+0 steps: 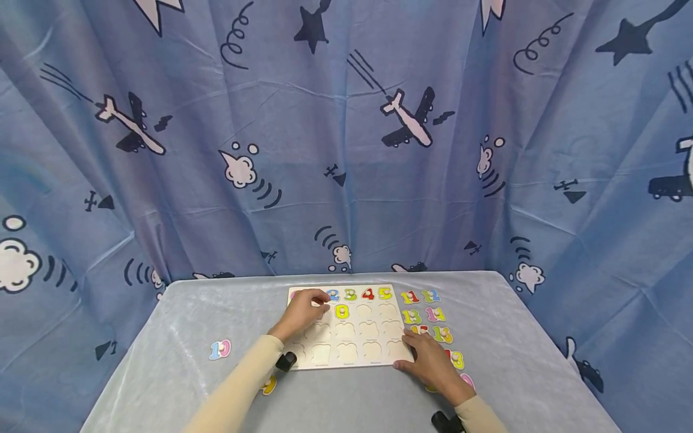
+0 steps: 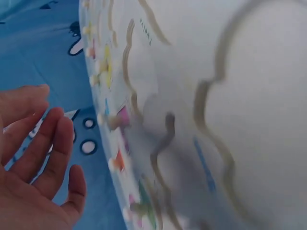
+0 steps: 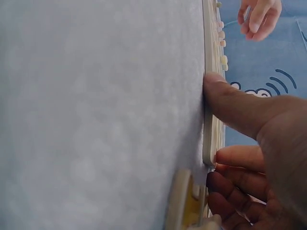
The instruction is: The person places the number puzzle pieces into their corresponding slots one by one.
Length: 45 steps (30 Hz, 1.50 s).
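A wooden number puzzle board [image 1: 354, 320] lies on the table with knobbed pieces along its far row, among them the blue 2 [image 1: 332, 295], green 3 [image 1: 350, 294], red 4 [image 1: 368, 294] and yellow 5 [image 1: 385, 293]. A yellow 8 [image 1: 341, 311] sits in the second row. My left hand [image 1: 304, 313] hovers over the board's far left part, hiding some pieces; its fingers [image 2: 62, 143] are loosely bent with nothing between them. My right hand [image 1: 431, 362] holds the board's near right corner, thumb [image 3: 225, 93] on the front edge and fingers curled by the side.
Right of the board stand several loose number pieces, including 11 [image 1: 410, 297], 12 [image 1: 431, 295], 13 [image 1: 411, 316], 14 [image 1: 435, 314] and 16 [image 1: 443, 335]. A 10 [image 1: 220, 349] lies at left; a yellow piece [image 1: 269, 385] shows beside my left forearm. A patterned curtain [image 1: 346, 150] hangs behind.
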Each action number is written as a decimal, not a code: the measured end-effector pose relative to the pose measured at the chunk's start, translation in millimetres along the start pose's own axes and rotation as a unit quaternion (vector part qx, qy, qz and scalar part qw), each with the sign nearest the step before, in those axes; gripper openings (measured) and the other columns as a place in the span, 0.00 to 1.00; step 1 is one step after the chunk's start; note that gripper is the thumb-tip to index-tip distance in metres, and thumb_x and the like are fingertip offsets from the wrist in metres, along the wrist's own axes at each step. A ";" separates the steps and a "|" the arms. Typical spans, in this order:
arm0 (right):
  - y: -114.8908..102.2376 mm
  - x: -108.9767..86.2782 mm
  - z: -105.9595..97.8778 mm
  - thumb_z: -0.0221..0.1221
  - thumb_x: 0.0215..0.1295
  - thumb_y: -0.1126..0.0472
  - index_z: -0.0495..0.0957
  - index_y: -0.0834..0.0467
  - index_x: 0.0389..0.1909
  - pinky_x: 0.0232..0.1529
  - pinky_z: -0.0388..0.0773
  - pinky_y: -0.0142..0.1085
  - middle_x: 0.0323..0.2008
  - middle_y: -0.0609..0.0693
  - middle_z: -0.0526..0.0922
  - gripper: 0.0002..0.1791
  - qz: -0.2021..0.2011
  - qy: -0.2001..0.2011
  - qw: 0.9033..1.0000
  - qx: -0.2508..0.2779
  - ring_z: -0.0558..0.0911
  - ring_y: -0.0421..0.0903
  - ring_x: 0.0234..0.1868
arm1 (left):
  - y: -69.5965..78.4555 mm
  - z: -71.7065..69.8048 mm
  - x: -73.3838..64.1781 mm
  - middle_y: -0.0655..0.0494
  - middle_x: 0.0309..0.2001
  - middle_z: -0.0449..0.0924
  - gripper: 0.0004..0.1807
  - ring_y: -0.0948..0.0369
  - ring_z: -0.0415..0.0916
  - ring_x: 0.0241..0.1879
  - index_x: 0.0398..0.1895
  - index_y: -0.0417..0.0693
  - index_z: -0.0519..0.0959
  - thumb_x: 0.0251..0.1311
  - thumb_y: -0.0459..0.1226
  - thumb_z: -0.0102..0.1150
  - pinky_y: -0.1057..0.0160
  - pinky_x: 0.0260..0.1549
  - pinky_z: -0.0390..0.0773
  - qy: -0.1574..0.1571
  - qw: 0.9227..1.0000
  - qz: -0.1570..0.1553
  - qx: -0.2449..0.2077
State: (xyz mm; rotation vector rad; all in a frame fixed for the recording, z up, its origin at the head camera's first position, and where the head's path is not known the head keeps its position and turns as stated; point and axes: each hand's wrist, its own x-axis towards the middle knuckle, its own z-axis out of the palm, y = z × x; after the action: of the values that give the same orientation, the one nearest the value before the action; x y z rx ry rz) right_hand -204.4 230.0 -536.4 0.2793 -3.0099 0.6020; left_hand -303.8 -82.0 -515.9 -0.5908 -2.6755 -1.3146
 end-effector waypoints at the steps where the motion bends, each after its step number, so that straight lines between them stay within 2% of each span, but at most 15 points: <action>1: -0.2 0.1 0.1 0.75 0.44 0.45 0.79 0.63 0.57 0.65 0.67 0.55 0.63 0.55 0.78 0.40 0.002 -0.003 1.000 0.001 0.73 0.62 0.65 | -0.5 -3.8 -3.5 0.50 0.40 0.87 0.09 0.58 0.83 0.40 0.41 0.40 0.85 0.57 0.32 0.66 0.61 0.41 0.79 0.008 1.000 0.001 -0.001; 4: -0.6 0.4 0.4 0.75 0.44 0.45 0.79 0.63 0.57 0.65 0.66 0.56 0.63 0.56 0.78 0.40 0.000 -0.005 1.000 0.001 0.73 0.63 0.65 | -1.5 -16.1 -15.2 0.52 0.40 0.87 0.08 0.59 0.82 0.39 0.40 0.41 0.85 0.57 0.32 0.67 0.56 0.45 0.79 0.027 1.000 -0.003 0.000; 8: -1.0 1.1 0.2 0.74 0.45 0.45 0.79 0.63 0.57 0.66 0.65 0.56 0.63 0.57 0.78 0.40 -0.006 -0.003 1.000 0.000 0.72 0.64 0.65 | -5.0 -32.7 -32.9 0.57 0.36 0.86 0.07 0.62 0.81 0.38 0.39 0.43 0.85 0.56 0.32 0.68 0.51 0.48 0.77 0.049 0.999 -0.023 0.004; 13: -0.7 2.3 -0.6 0.74 0.45 0.45 0.79 0.63 0.57 0.66 0.65 0.55 0.63 0.56 0.78 0.40 -0.002 0.000 1.000 -0.003 0.73 0.61 0.65 | -12.8 -47.9 -55.1 0.61 0.33 0.85 0.07 0.65 0.80 0.36 0.38 0.46 0.85 0.56 0.34 0.68 0.56 0.45 0.76 0.064 0.997 -0.039 0.021; 19: -0.3 3.3 -0.6 0.74 0.45 0.44 0.79 0.63 0.57 0.67 0.65 0.54 0.62 0.56 0.78 0.40 -0.009 -0.005 1.000 -0.001 0.74 0.60 0.64 | -16.3 -61.0 -88.5 0.59 0.36 0.86 0.07 0.66 0.80 0.37 0.38 0.46 0.85 0.56 0.33 0.68 0.62 0.41 0.77 0.058 0.997 -0.054 0.025; 24: 0.3 4.1 -2.3 0.75 0.45 0.44 0.79 0.62 0.57 0.67 0.65 0.55 0.63 0.56 0.77 0.40 0.001 -0.008 1.000 0.002 0.73 0.61 0.65 | -23.7 -66.9 -115.5 0.62 0.33 0.85 0.05 0.71 0.77 0.33 0.36 0.48 0.85 0.56 0.32 0.68 0.68 0.35 0.76 0.049 0.996 -0.068 0.032; 29: 0.9 3.1 -3.3 0.75 0.44 0.45 0.79 0.62 0.57 0.66 0.66 0.56 0.63 0.56 0.77 0.39 0.002 -0.005 1.000 0.002 0.73 0.62 0.65 | -29.6 -71.4 -136.4 0.64 0.27 0.81 0.04 0.74 0.72 0.27 0.34 0.49 0.85 0.55 0.34 0.69 0.70 0.31 0.74 0.030 0.995 -0.087 0.023; 32: 1.4 1.8 -2.1 0.75 0.45 0.44 0.79 0.62 0.57 0.66 0.65 0.55 0.63 0.56 0.77 0.40 0.000 -0.008 1.000 0.001 0.73 0.62 0.65 | -32.0 -72.4 -148.8 0.62 0.26 0.80 0.04 0.74 0.71 0.26 0.34 0.46 0.84 0.55 0.34 0.69 0.71 0.28 0.73 -0.004 0.996 -0.089 0.000; 36: 0.8 1.1 -1.3 0.75 0.44 0.45 0.79 0.62 0.57 0.67 0.64 0.55 0.63 0.56 0.77 0.40 0.010 -0.011 1.000 0.000 0.72 0.62 0.66 | -34.3 -71.1 -160.5 0.61 0.27 0.80 0.05 0.75 0.72 0.26 0.34 0.44 0.84 0.56 0.34 0.69 0.71 0.27 0.74 -0.048 0.996 -0.074 -0.029; 41: 0.4 1.6 -1.0 0.75 0.44 0.46 0.79 0.62 0.58 0.67 0.64 0.56 0.63 0.56 0.77 0.40 0.017 -0.011 1.000 0.000 0.72 0.62 0.66 | -34.6 -68.8 -166.2 0.62 0.26 0.80 0.03 0.76 0.71 0.26 0.32 0.46 0.84 0.54 0.34 0.69 0.71 0.26 0.74 -0.067 0.996 -0.038 -0.037; 45: 0.6 0.4 -0.1 0.75 0.44 0.46 0.79 0.62 0.57 0.67 0.64 0.56 0.63 0.56 0.77 0.40 0.015 -0.013 1.000 0.007 0.72 0.63 0.66 | -33.6 -68.0 -168.1 0.64 0.24 0.79 0.02 0.76 0.70 0.25 0.30 0.47 0.85 0.53 0.33 0.69 0.72 0.25 0.73 -0.083 0.996 -0.030 -0.027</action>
State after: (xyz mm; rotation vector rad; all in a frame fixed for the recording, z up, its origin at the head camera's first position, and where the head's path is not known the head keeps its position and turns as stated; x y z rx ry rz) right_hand -204.9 230.5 -536.4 0.2453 -3.0400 0.6276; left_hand -167.5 -203.5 -541.8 -0.6592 -2.8174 -1.4177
